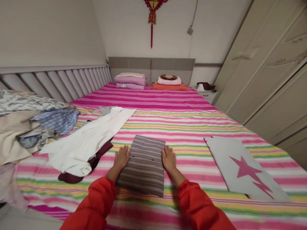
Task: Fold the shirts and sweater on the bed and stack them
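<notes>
A flat folded garment [144,169] with brown and grey stripes lies on the bed in front of me; two small button-like dots show on it. My left hand [122,157] rests flat at its left edge, fingers stretched out. Against the opposite edge lies my right hand [169,158], also flat with its fingers apart. Neither hand grips anything. Further left, a white garment [88,143] is spread loosely over a dark maroon one [103,151]. To the right is a flat, folded-looking grey piece [230,156] with a pink star on it.
Rumpled clothes [24,124] are heaped along the left side by a white slatted rail [59,83]. Folded bedding [130,80] and a pink pillow-like item [169,81] sit near the headboard [172,65]. A nightstand [207,95] and wardrobe [263,70] stand on the right.
</notes>
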Demonstrator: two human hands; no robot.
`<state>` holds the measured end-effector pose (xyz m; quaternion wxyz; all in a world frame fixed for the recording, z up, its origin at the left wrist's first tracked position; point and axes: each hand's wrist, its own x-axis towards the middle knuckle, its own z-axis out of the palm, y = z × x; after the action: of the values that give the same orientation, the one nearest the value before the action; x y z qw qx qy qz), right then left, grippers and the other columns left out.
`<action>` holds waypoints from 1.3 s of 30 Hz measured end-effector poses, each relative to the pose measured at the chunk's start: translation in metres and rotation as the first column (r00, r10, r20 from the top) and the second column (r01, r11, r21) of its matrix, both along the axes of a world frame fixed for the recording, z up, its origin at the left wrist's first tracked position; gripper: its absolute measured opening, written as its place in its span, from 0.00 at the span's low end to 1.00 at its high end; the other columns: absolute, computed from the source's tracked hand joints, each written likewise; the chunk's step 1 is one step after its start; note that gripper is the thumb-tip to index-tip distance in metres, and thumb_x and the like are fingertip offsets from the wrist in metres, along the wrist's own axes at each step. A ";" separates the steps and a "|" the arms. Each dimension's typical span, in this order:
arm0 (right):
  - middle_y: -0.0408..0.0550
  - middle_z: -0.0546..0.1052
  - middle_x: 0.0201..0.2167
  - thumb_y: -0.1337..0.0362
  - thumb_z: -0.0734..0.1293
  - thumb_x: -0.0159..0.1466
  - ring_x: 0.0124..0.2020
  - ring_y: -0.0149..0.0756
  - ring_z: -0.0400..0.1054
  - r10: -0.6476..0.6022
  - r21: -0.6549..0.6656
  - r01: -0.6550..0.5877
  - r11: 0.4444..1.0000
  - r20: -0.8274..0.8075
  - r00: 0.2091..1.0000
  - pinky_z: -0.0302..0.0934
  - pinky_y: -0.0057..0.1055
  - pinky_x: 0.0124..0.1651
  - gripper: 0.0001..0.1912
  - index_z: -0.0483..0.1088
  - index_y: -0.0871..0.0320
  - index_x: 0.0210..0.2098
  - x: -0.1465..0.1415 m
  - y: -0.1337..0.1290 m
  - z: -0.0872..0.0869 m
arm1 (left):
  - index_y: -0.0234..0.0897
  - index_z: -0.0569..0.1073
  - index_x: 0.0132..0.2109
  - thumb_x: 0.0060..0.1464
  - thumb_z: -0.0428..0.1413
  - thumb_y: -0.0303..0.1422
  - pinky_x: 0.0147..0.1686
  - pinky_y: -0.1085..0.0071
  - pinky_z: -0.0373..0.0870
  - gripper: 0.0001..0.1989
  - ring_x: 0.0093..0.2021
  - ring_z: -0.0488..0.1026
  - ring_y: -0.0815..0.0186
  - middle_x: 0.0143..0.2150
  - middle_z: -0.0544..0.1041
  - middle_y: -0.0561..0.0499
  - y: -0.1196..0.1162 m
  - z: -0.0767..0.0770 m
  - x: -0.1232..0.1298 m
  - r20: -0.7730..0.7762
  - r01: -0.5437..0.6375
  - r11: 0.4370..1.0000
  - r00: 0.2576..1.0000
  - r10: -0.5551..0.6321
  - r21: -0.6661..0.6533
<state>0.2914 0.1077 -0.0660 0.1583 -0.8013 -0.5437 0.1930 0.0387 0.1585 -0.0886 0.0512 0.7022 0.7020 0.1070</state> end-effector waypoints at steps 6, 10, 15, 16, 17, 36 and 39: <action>0.48 0.54 0.70 0.56 0.47 0.72 0.71 0.44 0.43 0.161 0.280 -0.197 0.940 0.145 0.976 0.41 0.51 0.67 0.28 0.55 0.52 0.68 -0.071 -0.038 -0.001 | 0.39 0.66 0.64 0.64 0.40 0.31 0.65 0.50 0.54 0.24 0.68 0.57 0.57 0.67 0.64 0.45 -0.055 -0.004 0.060 0.003 0.160 0.955 0.986 -0.166 0.251; 0.47 0.56 0.70 0.52 0.53 0.70 0.71 0.47 0.45 0.289 0.251 -0.344 0.905 0.231 0.929 0.39 0.51 0.68 0.28 0.57 0.50 0.67 -0.080 -0.064 -0.033 | 0.39 0.65 0.65 0.64 0.41 0.32 0.64 0.49 0.55 0.24 0.67 0.59 0.55 0.66 0.65 0.46 -0.086 -0.021 0.066 -0.035 0.129 0.952 0.992 -0.124 0.277; 0.46 0.51 0.71 0.48 0.55 0.69 0.72 0.49 0.39 0.303 0.249 -0.376 0.892 0.287 0.909 0.38 0.52 0.69 0.31 0.52 0.49 0.69 -0.052 -0.082 -0.051 | 0.37 0.64 0.65 0.65 0.41 0.35 0.65 0.51 0.54 0.24 0.68 0.57 0.53 0.67 0.63 0.46 -0.099 -0.028 0.040 -0.027 0.106 0.927 0.994 -0.103 0.360; 0.46 0.50 0.72 0.48 0.54 0.69 0.72 0.49 0.39 0.306 0.243 -0.378 0.893 0.289 0.907 0.39 0.52 0.69 0.32 0.51 0.49 0.69 -0.048 -0.084 -0.050 | 0.37 0.64 0.65 0.65 0.40 0.35 0.65 0.51 0.54 0.25 0.68 0.57 0.53 0.68 0.63 0.45 -0.100 -0.028 0.035 -0.020 0.104 0.926 0.994 -0.103 0.364; 0.46 0.50 0.72 0.47 0.54 0.69 0.72 0.48 0.39 0.313 0.237 -0.385 0.892 0.291 0.904 0.40 0.51 0.69 0.32 0.51 0.49 0.69 -0.045 -0.087 -0.049 | 0.37 0.63 0.66 0.65 0.40 0.35 0.65 0.50 0.55 0.25 0.68 0.56 0.53 0.68 0.62 0.44 -0.101 -0.028 0.031 -0.012 0.097 0.926 0.995 -0.099 0.365; 0.50 0.60 0.67 0.53 0.49 0.71 0.70 0.45 0.49 0.311 0.256 -0.347 0.902 0.170 0.935 0.50 0.50 0.66 0.28 0.55 0.54 0.68 -0.010 -0.132 -0.041 | 0.32 0.66 0.64 0.66 0.38 0.35 0.63 0.47 0.56 0.25 0.68 0.58 0.52 0.66 0.65 0.41 -0.107 -0.007 0.005 0.039 0.001 0.932 0.999 -0.017 0.363; 0.45 0.59 0.68 0.52 0.51 0.71 0.70 0.43 0.47 0.453 0.328 -0.486 0.810 0.177 0.874 0.46 0.51 0.68 0.27 0.56 0.46 0.67 -0.029 -0.117 -0.013 | 0.42 0.64 0.66 0.64 0.44 0.37 0.65 0.45 0.51 0.25 0.69 0.54 0.51 0.68 0.62 0.46 -0.102 0.000 0.043 -0.056 0.213 0.917 0.977 -0.206 0.337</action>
<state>0.2626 -0.0092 -0.0785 0.2261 -0.6065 -0.7574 0.0862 0.0815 0.0561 -0.0887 -0.0669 0.7726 0.5941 0.2138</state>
